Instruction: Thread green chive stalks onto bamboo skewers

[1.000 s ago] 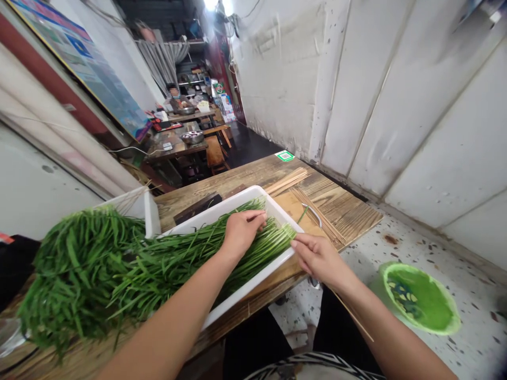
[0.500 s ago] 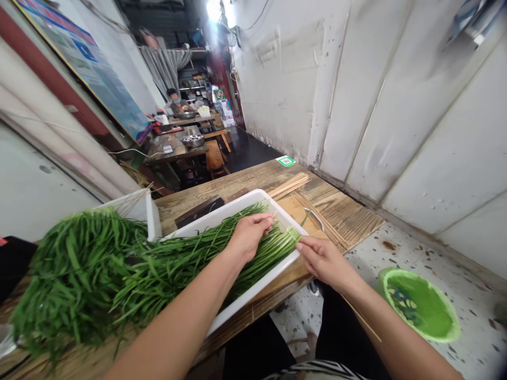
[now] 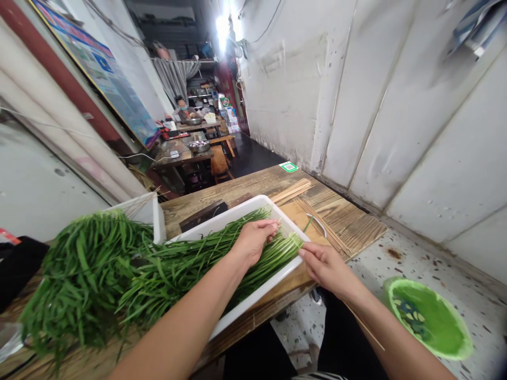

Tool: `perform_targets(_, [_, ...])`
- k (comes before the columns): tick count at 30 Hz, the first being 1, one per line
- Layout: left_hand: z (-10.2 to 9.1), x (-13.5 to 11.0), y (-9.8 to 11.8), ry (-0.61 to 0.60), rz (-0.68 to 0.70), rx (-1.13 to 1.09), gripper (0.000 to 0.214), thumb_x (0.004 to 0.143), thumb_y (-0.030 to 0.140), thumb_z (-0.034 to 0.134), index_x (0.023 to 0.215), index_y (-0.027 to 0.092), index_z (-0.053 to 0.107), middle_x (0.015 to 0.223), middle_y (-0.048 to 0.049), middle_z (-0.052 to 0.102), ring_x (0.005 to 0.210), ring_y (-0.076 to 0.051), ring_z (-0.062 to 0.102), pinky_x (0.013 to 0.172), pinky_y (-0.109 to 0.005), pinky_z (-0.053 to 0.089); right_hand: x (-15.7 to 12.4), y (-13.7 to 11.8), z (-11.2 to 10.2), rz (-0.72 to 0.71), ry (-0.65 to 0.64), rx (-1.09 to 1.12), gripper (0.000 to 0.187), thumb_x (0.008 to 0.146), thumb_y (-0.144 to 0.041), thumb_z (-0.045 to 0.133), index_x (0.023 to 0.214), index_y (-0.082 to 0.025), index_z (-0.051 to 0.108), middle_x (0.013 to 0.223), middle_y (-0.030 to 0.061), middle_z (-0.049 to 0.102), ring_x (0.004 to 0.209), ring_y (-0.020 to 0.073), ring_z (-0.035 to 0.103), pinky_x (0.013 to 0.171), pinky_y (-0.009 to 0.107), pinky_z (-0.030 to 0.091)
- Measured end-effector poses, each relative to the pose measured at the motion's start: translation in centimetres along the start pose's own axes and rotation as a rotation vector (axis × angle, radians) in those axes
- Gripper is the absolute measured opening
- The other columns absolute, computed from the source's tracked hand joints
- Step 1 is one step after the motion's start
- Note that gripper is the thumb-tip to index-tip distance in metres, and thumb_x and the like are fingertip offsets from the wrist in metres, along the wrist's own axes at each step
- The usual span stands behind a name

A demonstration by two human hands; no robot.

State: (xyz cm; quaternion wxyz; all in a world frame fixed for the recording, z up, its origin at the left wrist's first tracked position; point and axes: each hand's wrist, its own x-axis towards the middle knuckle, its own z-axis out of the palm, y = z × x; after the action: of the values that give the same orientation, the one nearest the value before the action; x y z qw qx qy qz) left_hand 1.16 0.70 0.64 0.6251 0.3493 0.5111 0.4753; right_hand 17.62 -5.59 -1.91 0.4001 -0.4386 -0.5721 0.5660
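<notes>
From where I stand, the greens (image 3: 190,250) lie lengthwise in a white tray (image 3: 273,284) at the front of the wooden surface (image 3: 348,214). Their long axis runs from the leafy ends on the person's left to the pale stem ends at the tray's right corner, and both hands are at the stem end.

The right hand (image 3: 325,266) is nearer to those cut ends: thumb and forefinger pinch narrowly right at them, just over the rim. A thin stick (image 3: 370,333) slants out under that wrist and along the forearm, so it lies across the stems' line rather than with it. The left hand (image 3: 253,240) is over the stems, further in, its thumb and fingers drawn together. A pale tip pokes out there, in line with the stick; I take it for the far end, but the middle is hidden and I cannot tell for sure.

Beyond the tray, loose sticks (image 3: 293,191) lie beside a board (image 3: 291,212). More greens droop from a white box (image 3: 159,224) on the left.
</notes>
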Motion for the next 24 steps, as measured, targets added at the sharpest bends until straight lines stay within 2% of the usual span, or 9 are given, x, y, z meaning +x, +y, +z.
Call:
perform_targets(13, [0.15,-0.2,0.38,0.014,-0.024,-0.016,0.007,0.063,0.001,0.067,0.068,0.006,0.069,0.056,-0.002,0.059,0.05,-0.005,0.048,0.05,-0.019,0.034,-0.25,-0.52,0.16,0.0,0.03,-0.009,0.031,0.081,-0.046,0.052,0.067,-0.019,0.046,0.038,-0.0114,0.031,0.03,0.0046,0.026,0.032,0.018,0.017])
perform_targets(24, [0.18,-0.12,0.39,0.014,-0.032,-0.015,0.007,0.063,0.0,0.066,0.066,0.007,0.069,0.055,-0.002,0.058,0.049,-0.005,0.048,0.05,-0.02,0.034,-0.07,-0.08,0.21,-0.003,0.035,-0.004,0.033,0.081,-0.049,0.052,0.07,-0.019,0.045,0.039,-0.0113,0.031,0.031,0.0045,0.026,0.032,0.018,0.016])
